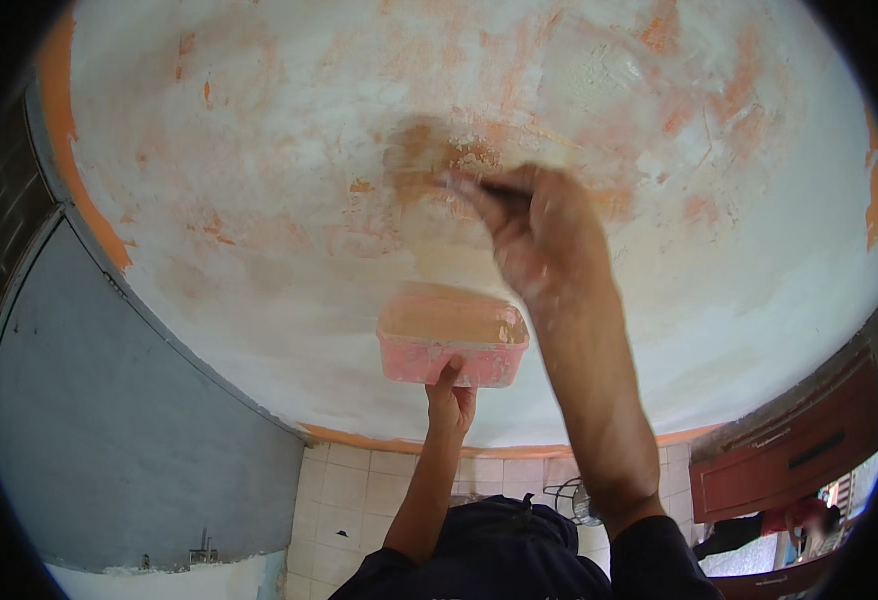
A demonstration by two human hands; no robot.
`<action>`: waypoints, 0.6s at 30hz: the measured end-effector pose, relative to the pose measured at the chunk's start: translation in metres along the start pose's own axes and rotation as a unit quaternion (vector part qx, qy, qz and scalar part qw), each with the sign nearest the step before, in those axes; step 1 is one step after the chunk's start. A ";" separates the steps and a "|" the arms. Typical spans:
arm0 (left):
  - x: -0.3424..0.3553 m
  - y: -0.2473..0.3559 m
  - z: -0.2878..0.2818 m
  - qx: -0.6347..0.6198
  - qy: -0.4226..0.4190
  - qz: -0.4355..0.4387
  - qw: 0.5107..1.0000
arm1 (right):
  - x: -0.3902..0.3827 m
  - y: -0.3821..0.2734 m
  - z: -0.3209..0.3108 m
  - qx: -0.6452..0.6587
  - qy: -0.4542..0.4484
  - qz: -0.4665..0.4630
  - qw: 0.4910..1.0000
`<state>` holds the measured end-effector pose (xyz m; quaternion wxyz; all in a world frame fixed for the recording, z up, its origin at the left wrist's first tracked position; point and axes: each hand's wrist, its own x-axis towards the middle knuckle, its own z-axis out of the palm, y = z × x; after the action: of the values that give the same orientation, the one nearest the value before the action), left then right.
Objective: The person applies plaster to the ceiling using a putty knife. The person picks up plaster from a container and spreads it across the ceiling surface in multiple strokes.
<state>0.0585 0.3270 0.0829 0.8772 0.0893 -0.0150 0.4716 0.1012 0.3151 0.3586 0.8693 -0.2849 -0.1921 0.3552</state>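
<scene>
My left hand (449, 405) holds up a pink plastic tub (414, 362) from below, its thumb pressed against the near side. The tub's rim and sides are smeared with pale residue, and its inside looks beige. Higher up and to the right, my right hand (547, 235) grips a dark-handled tool (507, 193) close to the wall. Motion blurs the tool's working end, so its shape cannot be made out. The wall (289, 300) carries patchy white coating over orange and pinkish paint, with a brownish rough patch (474, 153) beside the tool.
A grey door (139, 400) stands at the left. Pale tiles (359, 490) cover the floor below, where a round object with a wire frame (581, 502) sits partly behind me. At the lower right, another person (784, 520) is near a reddish-brown door (769, 455).
</scene>
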 end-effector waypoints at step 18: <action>0.006 0.005 -0.019 -0.002 -0.001 0.004 1.000 | -0.045 -0.005 -0.008 0.002 -0.048 0.010 0.999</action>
<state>0.0565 0.3374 0.0659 0.8756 0.0877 -0.0175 0.4747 0.0777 0.2762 0.3495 0.8562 -0.2675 -0.2297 0.3776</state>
